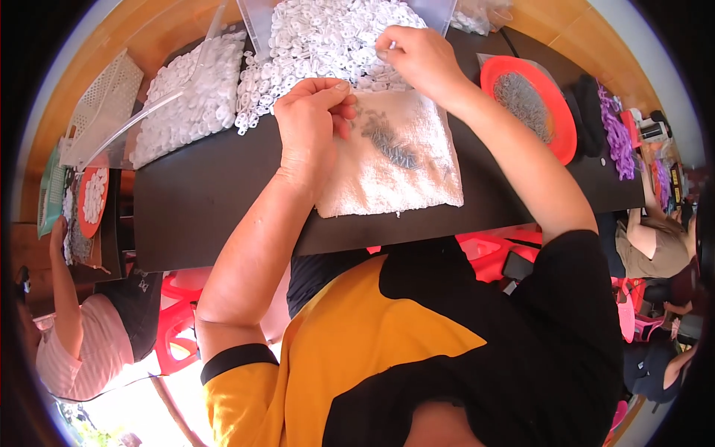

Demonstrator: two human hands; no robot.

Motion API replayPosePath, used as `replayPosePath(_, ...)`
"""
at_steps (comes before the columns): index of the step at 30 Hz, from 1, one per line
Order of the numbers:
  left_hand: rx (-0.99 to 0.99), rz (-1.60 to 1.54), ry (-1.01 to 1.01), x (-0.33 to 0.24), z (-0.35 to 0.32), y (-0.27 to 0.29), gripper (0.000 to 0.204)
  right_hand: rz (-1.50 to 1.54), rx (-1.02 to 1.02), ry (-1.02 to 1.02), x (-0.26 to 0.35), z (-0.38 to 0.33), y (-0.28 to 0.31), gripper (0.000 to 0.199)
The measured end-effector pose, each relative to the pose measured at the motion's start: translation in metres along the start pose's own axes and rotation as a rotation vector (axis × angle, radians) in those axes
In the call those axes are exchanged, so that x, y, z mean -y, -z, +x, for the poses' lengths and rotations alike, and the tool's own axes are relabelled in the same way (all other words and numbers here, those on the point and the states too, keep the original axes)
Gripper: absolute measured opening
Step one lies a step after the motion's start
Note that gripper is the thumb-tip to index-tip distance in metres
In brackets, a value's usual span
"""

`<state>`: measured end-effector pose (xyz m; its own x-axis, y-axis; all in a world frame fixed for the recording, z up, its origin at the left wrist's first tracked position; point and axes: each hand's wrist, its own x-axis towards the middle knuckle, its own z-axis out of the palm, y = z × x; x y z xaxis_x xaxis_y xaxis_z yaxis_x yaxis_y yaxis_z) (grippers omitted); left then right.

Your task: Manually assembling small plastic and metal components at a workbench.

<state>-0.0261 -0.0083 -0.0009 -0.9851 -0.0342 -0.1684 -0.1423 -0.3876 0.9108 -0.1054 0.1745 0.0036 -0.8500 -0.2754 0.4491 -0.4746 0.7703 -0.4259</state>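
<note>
My left hand point(314, 123) is closed in a pinch at the upper left corner of a folded pale towel point(432, 186). Whatever its fingertips hold is too small to make out. Over the heap of small white plastic pieces with holes point(335, 37), my right hand point(423, 58) bends its fingers together, thumb against forefinger. I cannot make out what lies between them. On the towel, beside my left fingers, rests a small pile of grey metal pins or screws point(393, 147). The white pieces spill from a clear bin point(257, 30) onto the dark table.
A red plate point(564, 123) of small grey metal parts stands right of my right forearm. White pieces point(190, 100) form another heap at left, beside a white perforated basket point(108, 97). Purple strands point(617, 138) lie far right. Other people sit at both sides; one person's arm point(65, 290) reaches a neighbouring table.
</note>
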Motion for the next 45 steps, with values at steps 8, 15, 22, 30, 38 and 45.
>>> replayPosePath(8,0.023,-0.092,0.03,-0.003,0.005,0.003,0.006,-0.361,0.23,0.118,-0.012,0.05,-0.015,0.014)
replayPosePath(15,0.067,-0.024,0.064,-0.003,0.003,0.006,0.011,0.359,0.255,-0.25,-0.006,0.023,0.027,0.008)
replayPosePath(22,0.117,-0.022,0.041,-0.002,0.003,-0.002,0.008,-0.175,0.433,0.033,0.008,-0.049,0.052,0.013)
replayPosePath(30,0.143,0.018,0.035,0.002,0.005,-0.001,0.01,-0.237,0.302,0.085,0.006,-0.072,0.042,0.013)
replayPosePath(38,0.161,-0.01,-0.018,-0.002,-0.001,-0.002,0.01,0.59,0.214,-0.193,0.019,-0.051,0.046,0.006)
replayPosePath(45,0.162,-0.076,-0.037,-0.001,0.002,-0.001,0.009,0.929,0.215,-0.459,0.035,-0.045,0.038,0.008)
